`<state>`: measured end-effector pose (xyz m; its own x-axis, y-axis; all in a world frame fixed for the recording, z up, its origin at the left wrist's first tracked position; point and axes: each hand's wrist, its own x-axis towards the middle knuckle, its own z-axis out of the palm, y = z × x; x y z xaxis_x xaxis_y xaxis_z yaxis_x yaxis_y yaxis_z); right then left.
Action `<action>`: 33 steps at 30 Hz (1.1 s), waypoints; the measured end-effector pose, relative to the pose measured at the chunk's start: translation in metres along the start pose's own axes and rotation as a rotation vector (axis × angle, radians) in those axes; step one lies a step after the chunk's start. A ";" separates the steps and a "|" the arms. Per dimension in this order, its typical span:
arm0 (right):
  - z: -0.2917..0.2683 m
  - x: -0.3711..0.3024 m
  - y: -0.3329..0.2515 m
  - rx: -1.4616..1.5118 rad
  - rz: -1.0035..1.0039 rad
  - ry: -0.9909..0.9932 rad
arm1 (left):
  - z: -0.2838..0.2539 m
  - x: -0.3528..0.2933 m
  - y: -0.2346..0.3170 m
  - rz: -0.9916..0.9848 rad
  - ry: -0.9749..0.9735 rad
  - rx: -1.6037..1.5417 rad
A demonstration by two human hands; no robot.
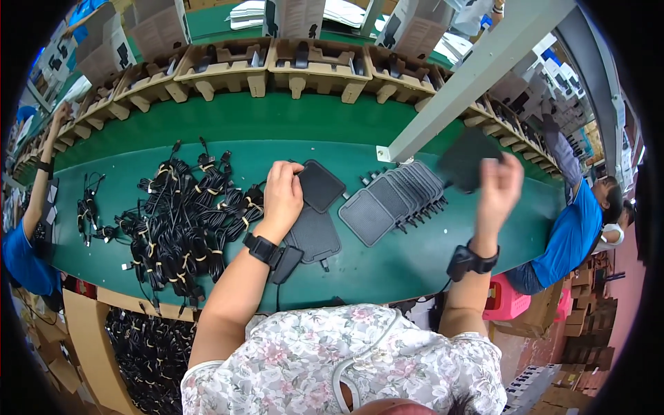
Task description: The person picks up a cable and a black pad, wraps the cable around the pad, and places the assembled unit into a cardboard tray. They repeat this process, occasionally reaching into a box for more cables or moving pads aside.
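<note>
My left hand (282, 197) rests at the right edge of the cable pile, fingers curled and drawn together. Its fingertips meet the corner of a black rounded-square pad (322, 185); what lies under the fingers is hidden. That pad overlaps another, textured black pad (315, 236) nearer me. Off to the right, my right hand (501, 185), blurred by motion, grips a flat black pad (470, 160) above the table. Between the hands a fanned row of overlapping black pads (374, 207) lies flat, short connectors sticking out along its sides.
Bundled black cables (183, 221) heap on the green table (408, 266), left of my hand. Cardboard trays (318, 77) line the far side. A grey metal post (470, 86) rises behind the pads. Co-workers sit at both sides. A box of cables (149, 360) stands below left.
</note>
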<state>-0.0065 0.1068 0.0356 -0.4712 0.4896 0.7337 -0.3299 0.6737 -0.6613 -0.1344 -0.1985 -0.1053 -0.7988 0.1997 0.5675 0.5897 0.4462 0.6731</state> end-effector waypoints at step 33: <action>0.100 0.117 0.240 -0.807 -0.922 -0.336 | -0.003 0.001 0.009 -0.179 0.100 -0.164</action>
<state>-0.2221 0.2705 -0.0531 -0.5561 -0.4234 0.7152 -0.1105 0.8906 0.4413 -0.1292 -0.1974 -0.0973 -0.8813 0.0393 0.4708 0.4577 0.3181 0.8302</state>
